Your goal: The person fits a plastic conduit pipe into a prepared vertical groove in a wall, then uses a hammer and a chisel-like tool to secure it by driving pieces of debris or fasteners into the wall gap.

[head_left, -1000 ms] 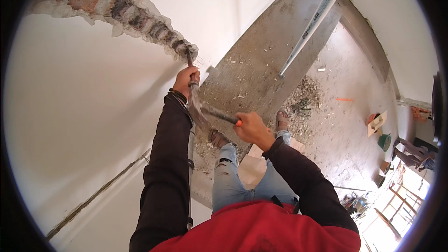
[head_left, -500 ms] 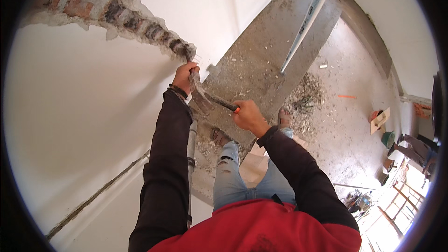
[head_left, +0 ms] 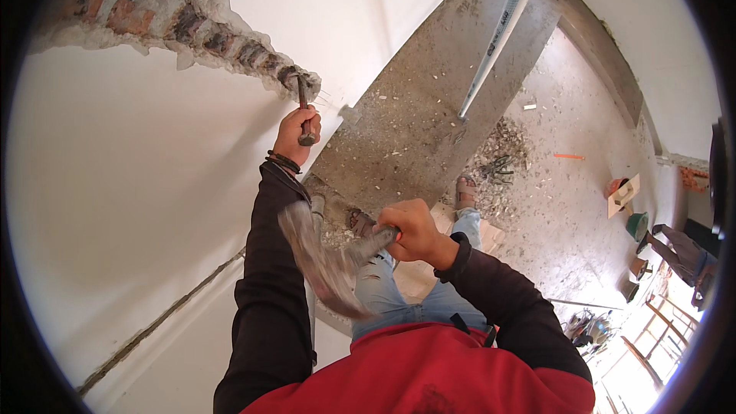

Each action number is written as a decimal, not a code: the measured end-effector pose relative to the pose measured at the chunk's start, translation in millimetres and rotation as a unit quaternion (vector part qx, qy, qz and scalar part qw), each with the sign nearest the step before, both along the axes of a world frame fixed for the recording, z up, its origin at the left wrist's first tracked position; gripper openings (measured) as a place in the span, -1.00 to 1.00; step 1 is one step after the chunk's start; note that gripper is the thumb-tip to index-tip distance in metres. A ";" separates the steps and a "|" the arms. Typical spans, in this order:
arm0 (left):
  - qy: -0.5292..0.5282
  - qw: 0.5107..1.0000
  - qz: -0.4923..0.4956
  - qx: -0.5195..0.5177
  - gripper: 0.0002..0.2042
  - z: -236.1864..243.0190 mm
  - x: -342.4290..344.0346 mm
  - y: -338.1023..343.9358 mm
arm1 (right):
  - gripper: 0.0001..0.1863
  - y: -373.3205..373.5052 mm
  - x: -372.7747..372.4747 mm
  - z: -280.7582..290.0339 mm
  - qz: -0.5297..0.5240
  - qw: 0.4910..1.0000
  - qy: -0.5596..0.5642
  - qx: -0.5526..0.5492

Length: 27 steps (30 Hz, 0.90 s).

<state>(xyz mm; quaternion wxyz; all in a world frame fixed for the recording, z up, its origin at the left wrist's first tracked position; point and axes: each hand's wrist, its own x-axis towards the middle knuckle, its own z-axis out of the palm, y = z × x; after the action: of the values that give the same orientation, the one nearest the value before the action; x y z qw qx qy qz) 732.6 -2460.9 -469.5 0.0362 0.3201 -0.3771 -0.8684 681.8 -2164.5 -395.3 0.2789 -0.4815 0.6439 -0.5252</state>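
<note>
My left hand (head_left: 293, 136) is wrapped round a metal chisel (head_left: 304, 111). The chisel's tip rests in the lower end of a rough channel (head_left: 222, 40) broken into the white wall (head_left: 138, 146), where brick and mortar show. Below, in front of my body, my right hand (head_left: 414, 231) grips the handle of a hammer (head_left: 322, 261). The hammer's head is smeared by motion and hangs over my left forearm, apart from the chisel.
Rubble (head_left: 498, 157) lies on the floor around my feet. A pale pipe (head_left: 502, 38) leans beyond. At the right are a wooden float (head_left: 623, 195), a green bucket (head_left: 636, 226) and another person's legs (head_left: 678, 249). A grey pipe (head_left: 317, 207) runs beside my left arm.
My right hand has drawn the hammer back from the chisel, down toward my body. The left hand still holds the chisel at the channel's end, its struck end now showing.
</note>
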 end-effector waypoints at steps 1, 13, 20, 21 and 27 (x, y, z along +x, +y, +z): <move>-0.001 1.000 -0.005 -0.004 -0.91 2.3 0.8 -1.2 | -0.82 -3.2 0.7 -1.7 0.014 0.999 0.006 -0.031; -0.015 0.999 0.017 -0.035 -0.89 -1.6 -7.3 9.8 | -0.85 6.9 -2.5 -36.8 -0.066 0.986 0.013 0.154; -0.015 0.999 0.038 -0.032 -0.90 27.7 -6.5 19.2 | -0.84 -1.5 -9.1 14.3 -0.019 1.000 0.006 0.008; -0.020 0.999 0.039 -0.031 -0.90 27.8 -7.0 18.1 | -0.83 -2.5 -10.8 13.8 0.001 1.000 0.011 -0.016; 0.003 0.997 0.030 -0.074 -0.92 11.9 -16.4 20.1 | -0.85 -11.1 -33.9 -43.2 -0.015 0.992 0.097 0.078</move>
<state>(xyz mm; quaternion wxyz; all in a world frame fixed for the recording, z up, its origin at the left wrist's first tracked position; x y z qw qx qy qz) 716.2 -2440.7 -457.6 0.0870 0.3247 -0.4304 -0.8377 647.9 -2175.6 -438.5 0.2443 -0.4970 0.7141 -0.4281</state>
